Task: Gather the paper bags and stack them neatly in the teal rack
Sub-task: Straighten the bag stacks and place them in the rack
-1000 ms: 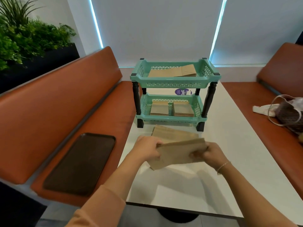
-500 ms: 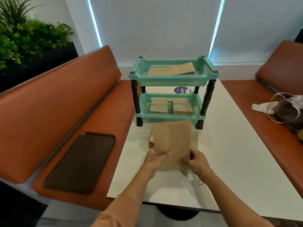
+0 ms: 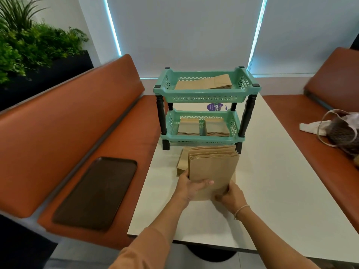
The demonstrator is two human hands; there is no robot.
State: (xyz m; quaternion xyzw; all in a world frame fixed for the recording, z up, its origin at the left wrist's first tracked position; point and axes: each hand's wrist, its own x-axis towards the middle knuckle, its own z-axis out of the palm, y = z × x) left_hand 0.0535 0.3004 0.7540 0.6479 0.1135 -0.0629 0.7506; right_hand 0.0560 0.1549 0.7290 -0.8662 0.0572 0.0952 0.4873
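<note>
- Since the frame half a second before, the held stack of paper bags (image 3: 213,171) had been drawn a little nearer the viewer and its top edges had fanned apart, so several layered edges showed along the upper side; a second earlier the same bags were held crosswise and lower in the frame.
- Left hand (image 3: 191,188) gripped the stack's lower left corner, thumb laid across the front face and fingers hidden behind the paper.
- Right hand (image 3: 230,197) pinched the lower right corner, fingers curled round the bottom edge; a thin bracelet (image 3: 240,209) sat on that wrist.
- Both hands held the stack upright at centre frame, just in front of the teal rack (image 3: 202,94), over the white table (image 3: 281,191).
- More loose bags (image 3: 182,162) lay flat on the table behind and to the left of the held stack, partly hidden by it.
- Rack stood at upper centre on black legs: its top tier held flat bags (image 3: 206,83), and its lower tier held two neat piles (image 3: 204,128) side by side.
- A purple round sticker (image 3: 216,107) showed on the table behind the rack, between the tiers; its lettering was too small to read in full.
- At lower left, a dark tray (image 3: 97,193) rested on the orange bench seat (image 3: 73,117).
- Green plants (image 3: 33,43) filled the upper left corner.
- At the right edge, a mesh bag (image 3: 343,133) and a white cloth (image 3: 310,126) lay on the opposite bench.
</note>
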